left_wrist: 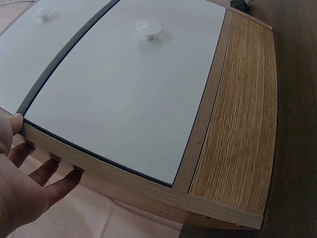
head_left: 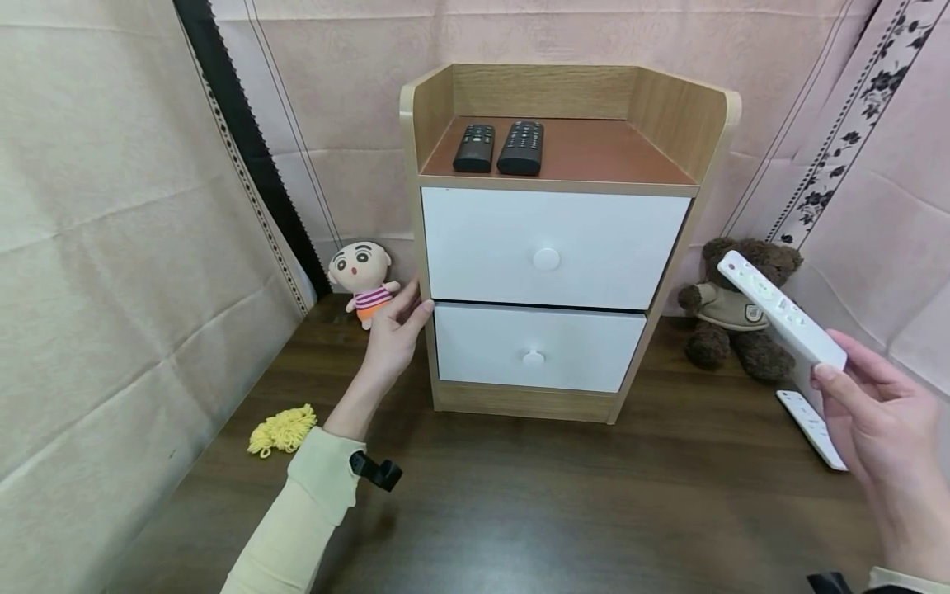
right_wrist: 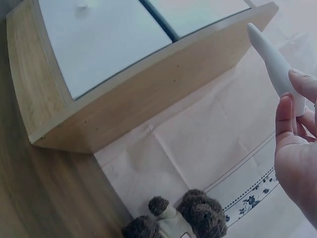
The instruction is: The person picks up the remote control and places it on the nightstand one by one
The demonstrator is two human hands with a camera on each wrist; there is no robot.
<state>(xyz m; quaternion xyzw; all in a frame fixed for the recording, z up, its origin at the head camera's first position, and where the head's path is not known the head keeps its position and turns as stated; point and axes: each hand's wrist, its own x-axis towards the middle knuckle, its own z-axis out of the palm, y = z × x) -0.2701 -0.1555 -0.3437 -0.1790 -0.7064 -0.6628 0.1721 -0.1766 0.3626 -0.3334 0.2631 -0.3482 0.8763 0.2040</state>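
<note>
At the left side of a small wooden cabinet (head_left: 519, 402) with two white drawers, my left hand (head_left: 396, 334) touches the side panel. In the left wrist view, its thumb (left_wrist: 16, 122) lies at the front edge and its fingers extend along the side. My right hand (head_left: 883, 412) pinches the lower end of a white remote control (head_left: 779, 307) between thumb and fingers, raised and tilted right of the cabinet. Its buttons face up toward the head camera. A second white remote (head_left: 812, 429) lies on the table below, partly hidden by that hand.
Two black remotes (head_left: 521, 148) lie on the cabinet's brown top. A brown teddy bear (head_left: 731, 309) sits behind the held remote. Left of the cabinet stand a plush doll (head_left: 364, 276) and, nearer, a yellow yarn bundle (head_left: 283, 430). Pale cloth surrounds the dark wooden table (head_left: 519, 503).
</note>
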